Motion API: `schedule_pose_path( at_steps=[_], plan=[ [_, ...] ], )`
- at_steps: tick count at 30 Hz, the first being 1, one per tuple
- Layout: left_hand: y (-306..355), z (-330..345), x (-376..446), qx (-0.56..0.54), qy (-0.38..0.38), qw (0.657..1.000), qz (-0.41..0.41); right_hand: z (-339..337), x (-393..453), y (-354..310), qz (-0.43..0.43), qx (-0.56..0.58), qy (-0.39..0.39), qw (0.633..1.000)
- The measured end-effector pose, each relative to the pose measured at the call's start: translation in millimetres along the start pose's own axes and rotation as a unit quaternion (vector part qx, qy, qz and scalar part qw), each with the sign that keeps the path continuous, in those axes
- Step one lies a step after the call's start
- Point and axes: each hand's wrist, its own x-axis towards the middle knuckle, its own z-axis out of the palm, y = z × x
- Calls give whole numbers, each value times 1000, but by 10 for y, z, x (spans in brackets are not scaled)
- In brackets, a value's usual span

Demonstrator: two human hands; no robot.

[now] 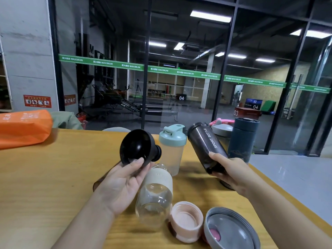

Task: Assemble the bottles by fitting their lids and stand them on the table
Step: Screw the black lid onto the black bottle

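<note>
Your right hand point(231, 174) grips the tilted black sport bottle point(206, 144) above the wooden table point(53, 177); your left hand point(124, 182) pinches its black lid point(137, 146). Bottles crowd the far right edge; bare tabletop lies left, glass wall point(179, 60) beyond.

Black lid point(138, 146); dark bottle point(206, 146), white lettering; mint-capped shaker point(172, 141); pink cap point(186, 221); orange bag point(23, 126).
</note>
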Motion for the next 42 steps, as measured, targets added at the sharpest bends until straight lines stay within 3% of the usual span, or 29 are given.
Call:
schedule_pose_path(
  at_steps=[6, 10, 16, 21, 31, 39, 42],
  plan=[
    [-13, 55, -34, -30, -33, 999, -15, -25, -129, -50, -111, -100, -4, 989],
    [-12, 88, -67, -9, -32, 999, -23, -27, -195, -76, -191, -79, -36, 978],
    [-12, 163, -110, -30, -3, 999, -27, -105, -263, 39, -227, -69, -87, 968],
    [-81, 213, -94, 19, 53, 998, 34, -119, -369, 82, -303, -188, -54, 933],
    [-60, 243, -122, 17, 101, 989, 105, -19, -492, 112, -401, -213, -91, 887],
    [-104, 196, -95, 83, 23, 986, 144, -9, -454, 127, -435, -287, -102, 847],
    [-120, 166, -59, 121, 34, 980, 156, -23, -429, 143, -449, -290, -114, 837]
  ],
)
